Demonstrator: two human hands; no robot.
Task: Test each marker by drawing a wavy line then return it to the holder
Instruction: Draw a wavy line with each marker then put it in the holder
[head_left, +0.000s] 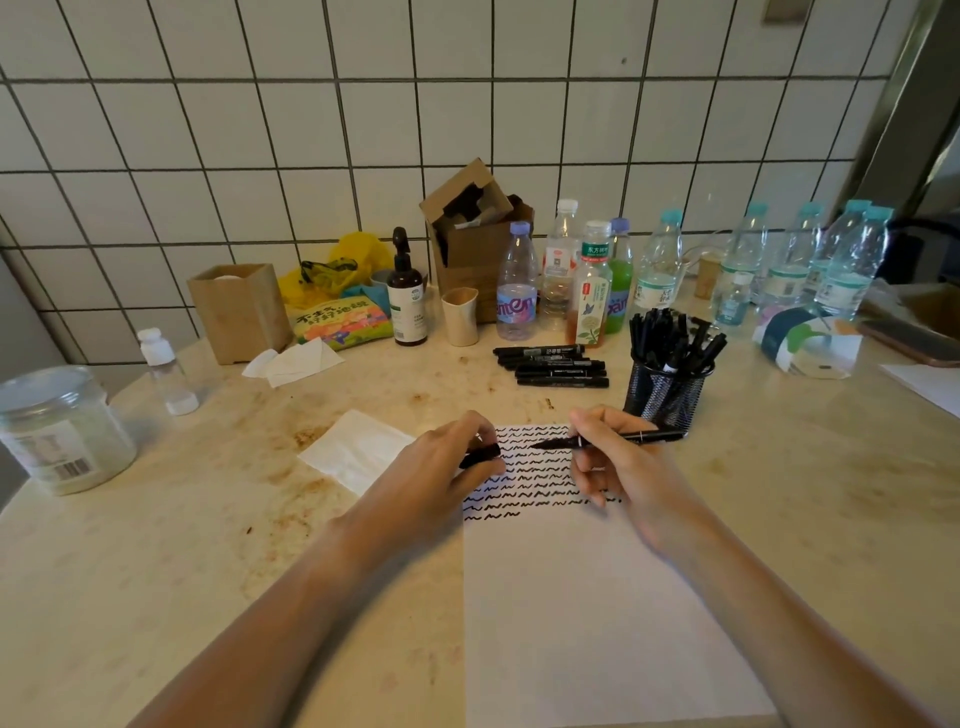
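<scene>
The right hand (608, 457) pinches an uncapped black marker (608, 440) between thumb and fingers, its tip pointing toward nine o'clock above the white sheet of paper (597, 613). At nine o'clock from that tip, the left hand (447, 462) curls its fingers round the black marker cap (480, 455). Rows of black wavy lines (535, 480) fill the top of the paper beneath both hands. At one o'clock from the right hand stands the black mesh pen holder (667, 395), full of black markers. At twelve o'clock, a row of capped black markers (556, 365) lies on the beige stone table (208, 545). A folded white tissue (358, 449) lies at nine o'clock of the left hand.
</scene>
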